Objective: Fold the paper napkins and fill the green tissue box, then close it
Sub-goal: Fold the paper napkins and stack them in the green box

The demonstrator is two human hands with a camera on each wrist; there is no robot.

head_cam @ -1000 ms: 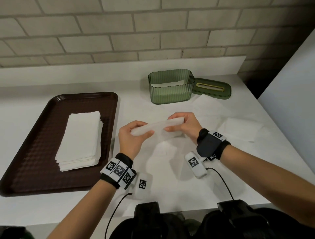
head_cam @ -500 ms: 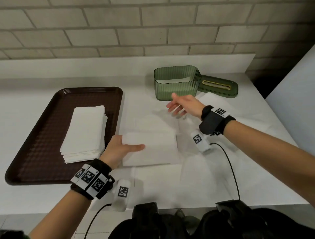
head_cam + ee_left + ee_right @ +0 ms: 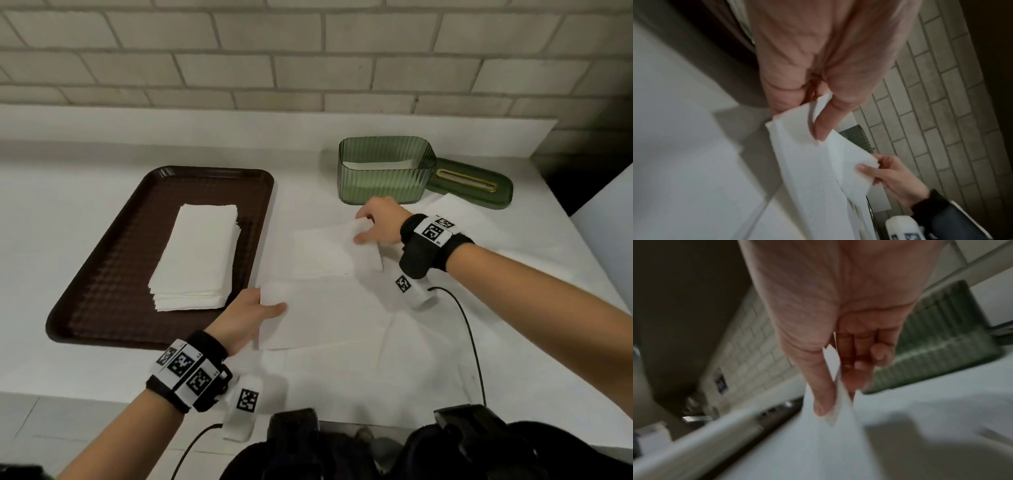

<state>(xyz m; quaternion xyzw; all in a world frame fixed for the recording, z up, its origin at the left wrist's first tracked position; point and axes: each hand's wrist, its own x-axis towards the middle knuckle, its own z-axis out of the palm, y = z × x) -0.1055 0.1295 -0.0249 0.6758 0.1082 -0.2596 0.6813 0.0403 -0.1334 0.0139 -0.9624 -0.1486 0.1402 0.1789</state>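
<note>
Two hands pinch one thin white paper napkin [image 3: 325, 301] on the counter: left hand [image 3: 245, 317] its near corner, right hand [image 3: 380, 222] its lifted far flap, before the ribbed translucent green tissue box [image 3: 385, 169]. Left wrist: thumb [image 3: 826, 123] presses paper. Right wrist: blurred, thumb [image 3: 823, 395] clamps the edge.

Hidden and blurred parts
Your right wrist view is smeared, so the green tissue box [image 3: 937, 337] shows only as ribbed blur; your left hand [image 3: 245, 317] hides its fingers under the napkin [image 3: 322, 315].
</note>
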